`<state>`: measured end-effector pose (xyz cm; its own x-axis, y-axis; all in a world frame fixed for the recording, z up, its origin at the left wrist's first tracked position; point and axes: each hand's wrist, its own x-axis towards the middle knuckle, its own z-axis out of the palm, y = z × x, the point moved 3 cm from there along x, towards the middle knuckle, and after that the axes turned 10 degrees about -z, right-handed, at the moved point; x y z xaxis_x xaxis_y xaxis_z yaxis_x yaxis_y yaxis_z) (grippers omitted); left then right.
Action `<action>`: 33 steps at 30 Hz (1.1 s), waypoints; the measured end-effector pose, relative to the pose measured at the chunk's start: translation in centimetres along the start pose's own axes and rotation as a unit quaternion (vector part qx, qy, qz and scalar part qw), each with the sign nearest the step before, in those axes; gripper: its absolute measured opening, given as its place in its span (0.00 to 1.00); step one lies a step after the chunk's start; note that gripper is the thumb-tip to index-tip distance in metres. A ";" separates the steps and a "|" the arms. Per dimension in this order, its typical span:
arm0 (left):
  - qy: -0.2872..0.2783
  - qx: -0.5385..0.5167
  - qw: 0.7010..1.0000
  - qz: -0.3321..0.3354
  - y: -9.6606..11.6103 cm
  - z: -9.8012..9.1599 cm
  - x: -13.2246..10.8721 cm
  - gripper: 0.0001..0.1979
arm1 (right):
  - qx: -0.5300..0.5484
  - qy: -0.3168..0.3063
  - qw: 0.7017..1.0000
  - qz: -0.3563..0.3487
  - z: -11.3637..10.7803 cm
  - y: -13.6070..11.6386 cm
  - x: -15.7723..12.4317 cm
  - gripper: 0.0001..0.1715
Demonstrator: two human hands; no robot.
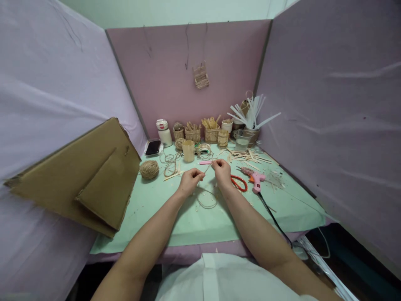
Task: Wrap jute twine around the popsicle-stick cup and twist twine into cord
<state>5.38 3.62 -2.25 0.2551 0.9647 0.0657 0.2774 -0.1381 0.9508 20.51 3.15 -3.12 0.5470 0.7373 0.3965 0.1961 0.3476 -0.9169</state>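
Observation:
Both hands are raised over the middle of the green tabletop, pinching a length of thin twine (207, 169) that runs between them. My left hand (190, 181) has its thumb and fingertips pressed together on one part. My right hand (222, 170) grips the other part a little higher up. A loop of the twine (208, 206) hangs or lies below my hands. Red-handled scissors (239, 183) lie just right of my right wrist, partly hidden by it. Behind my hands are a pink pen-like tool (205, 162) and a small tan cup (188, 151).
A twine ball (149, 169) sits left, near a leaning cardboard sheet (103, 179). A pink glue gun (257, 180) lies right, its black cord crossing the front edge. Behind are loose wooden sticks (250, 156), a clear cup (242, 141), a jar (164, 133) and baskets of sticks (212, 134).

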 end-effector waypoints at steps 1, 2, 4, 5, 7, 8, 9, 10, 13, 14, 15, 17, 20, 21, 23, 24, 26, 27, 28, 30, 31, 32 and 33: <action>-0.004 -0.006 1.000 -0.004 0.1 0.1 -0.1 0.10 | 0.007 0.011 1.000 0.003 -0.1 0.1 0.1 0.12; -0.007 -0.015 1.000 -0.009 0.1 0.1 -0.1 0.11 | 0.017 0.014 1.000 0.006 -0.1 0.1 0.2 0.13; -0.011 -0.039 0.999 -0.022 0.0 0.0 -0.1 0.12 | 0.042 -0.002 0.999 0.017 0.0 0.1 0.3 0.15; -0.013 -0.054 0.998 -0.028 0.0 -0.1 -0.1 0.12 | 0.056 -0.020 0.998 0.027 0.1 0.0 0.3 0.16; -0.016 -0.087 0.995 -0.036 -0.2 -0.4 -0.1 0.13 | 0.082 -0.061 0.993 0.050 0.4 -0.2 0.3 0.18; -0.016 -0.102 0.994 -0.040 -0.3 -0.5 0.0 0.13 | 0.096 -0.077 0.991 0.061 0.5 -0.3 0.3 0.18; -0.017 -0.115 0.992 -0.045 -0.4 -0.6 0.1 0.13 | 0.111 -0.085 0.988 0.071 0.6 -0.4 0.3 0.18; -0.017 -0.124 0.991 -0.050 -0.5 -0.7 0.1 0.13 | 0.129 -0.088 0.985 0.080 0.7 -0.5 0.2 0.18; -0.019 -0.136 0.989 -0.059 -0.6 -0.6 0.3 0.15 | 0.171 -0.105 0.974 0.106 1.0 -0.7 -0.3 0.17; -0.019 -0.137 0.989 -0.058 -0.6 -0.6 0.3 0.15 | 0.177 -0.124 0.970 0.112 1.2 -0.7 -0.6 0.17; -0.017 -0.138 0.989 -0.057 -0.6 -0.7 0.3 0.15 | 0.177 -0.152 0.966 0.114 1.4 -0.8 -0.8 0.17; -0.013 -0.139 0.989 -0.054 -0.5 -0.7 0.4 0.15 | 0.167 -0.223 0.954 0.107 1.9 -1.1 -1.4 0.19; -0.010 -0.143 0.989 -0.044 -0.3 -0.8 0.3 0.14 | 0.148 -0.300 0.939 0.077 2.3 -1.3 -1.8 0.20; -0.008 -0.144 0.989 -0.039 -0.3 -0.9 0.3 0.14 | 0.135 -0.307 0.940 0.059 2.3 -1.4 -1.7 0.18; 0.000 -0.135 0.990 -0.028 -0.1 -1.0 0.3 0.13 | 0.095 -0.299 0.949 0.012 2.2 -1.4 -1.5 0.13; 0.003 -0.126 0.992 -0.022 0.0 -1.1 0.3 0.13 | 0.072 -0.291 0.954 -0.013 2.1 -1.5 -1.3 0.12; 0.005 -0.110 0.994 -0.012 0.1 -1.2 0.3 0.12 | 0.032 -0.262 0.963 -0.054 1.9 -1.5 -1.0 0.11; 0.002 -0.103 0.995 -0.009 0.2 -1.2 0.3 0.12 | 0.014 -0.240 0.968 -0.067 1.7 -1.5 -0.9 0.12; -0.002 -0.097 0.995 -0.006 0.3 -1.1 0.2 0.11 | -0.002 -0.213 0.974 -0.072 1.5 -1.5 -0.8 0.12; -0.012 -0.087 0.996 -0.004 0.5 -1.0 0.1 0.10 | -0.027 -0.154 0.985 -0.067 1.0 -1.3 -0.5 0.13; -0.018 -0.081 0.997 -0.003 0.5 -0.9 0.1 0.10 | -0.035 -0.127 0.989 -0.061 0.8 -1.2 -0.4 0.14; -0.025 -0.075 0.997 -0.002 0.5 -0.9 0.0 0.10 | -0.040 -0.105 0.992 -0.055 0.5 -1.1 -0.3 0.14; -0.030 -0.070 0.997 0.000 0.5 -0.8 0.0 0.10 | -0.042 -0.088 0.994 -0.050 0.3 -1.0 -0.2 0.15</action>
<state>4.79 3.69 -1.51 0.3117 0.9488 0.0507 0.1467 -0.1008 0.9840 19.95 2.90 -2.28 0.3721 0.7943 0.4803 0.3137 0.3794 -0.8704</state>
